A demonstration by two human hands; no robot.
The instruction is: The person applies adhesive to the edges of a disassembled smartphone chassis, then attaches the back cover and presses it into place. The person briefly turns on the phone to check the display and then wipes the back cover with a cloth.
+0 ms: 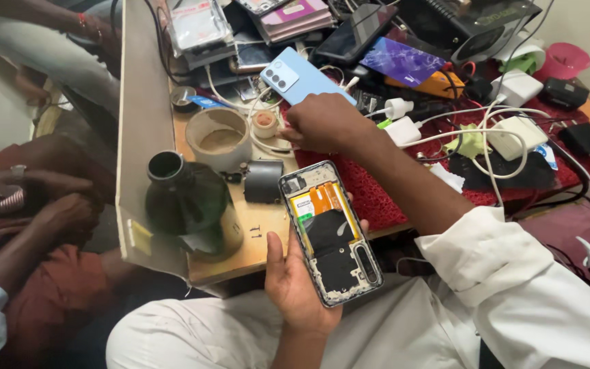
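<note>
Far left: another person's clasped hands [49, 198] resting on a rust-coloured garment, apart from the bench.

Wooden workbench [146, 89], pale top with a raised side panel.

On the bench near its front left corner: dark green glass bottle [189, 205], upright, mouth uncapped. Behind it, a round beige tub [218, 139] with brownish contents. Just right of the tub, a small roll of tape [264, 124]. In front of the tub, a dark grey cylindrical cap [263, 181] lying on its side. Two tiny screws [255, 231] on bare wood near the bottle's base.

Left hand [298, 287]: palm up below the bench edge, above the person's lap, grasping an opened smartphone [330, 231]. The phone lies back-side up, rear cover off, showing an orange and yellow battery area, black shielding and the camera cut-out at the lower end; thumb along its left edge, fingers behind.

Right hand [322, 123]: reached out over the bench, knuckles up, fingers curled down at the edge of the red mat [370, 195] beside the tape roll. Cannot tell whether they pinch anything.

Behind the right hand: light blue phone back cover [302, 75], camera holes up, tilted.

Centre right: dark smartphone [355, 33], a purple patterned card [401, 60], white chargers [517, 87] and tangled white cables [486, 133] on the mat.

Far right: pink cup [563, 60].
</note>
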